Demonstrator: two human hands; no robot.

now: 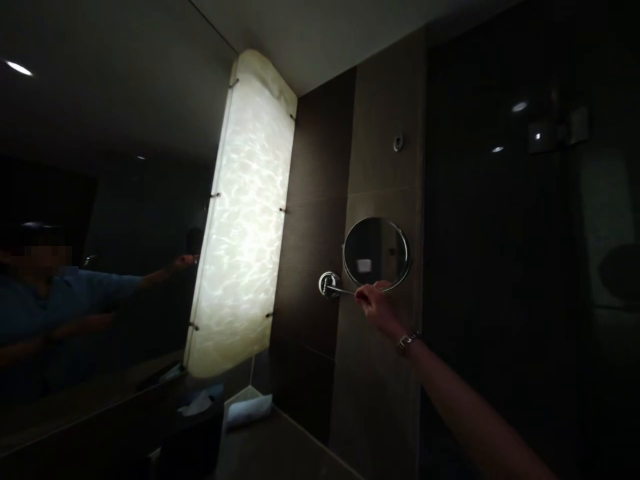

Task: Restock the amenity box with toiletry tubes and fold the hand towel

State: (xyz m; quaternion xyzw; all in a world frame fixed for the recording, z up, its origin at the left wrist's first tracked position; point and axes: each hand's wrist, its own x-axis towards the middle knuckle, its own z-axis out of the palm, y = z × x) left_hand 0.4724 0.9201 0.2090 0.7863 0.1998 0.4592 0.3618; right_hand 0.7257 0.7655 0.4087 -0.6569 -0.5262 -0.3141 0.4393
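Though its round glass looks fragile, the wall mirror (376, 253), right of the glowing light panel (245, 213), swings on a stiff chrome arm (336, 288), likely the safer grip. The right hand (376, 305) is pinched on that arm, just under the rim. The left hand isn't directly seen.

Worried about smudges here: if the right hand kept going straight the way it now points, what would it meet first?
Probably the round mirror: the right hand is already at its lower rim, by the chrome arm. Depth is unclear; the tiled wall lies behind.
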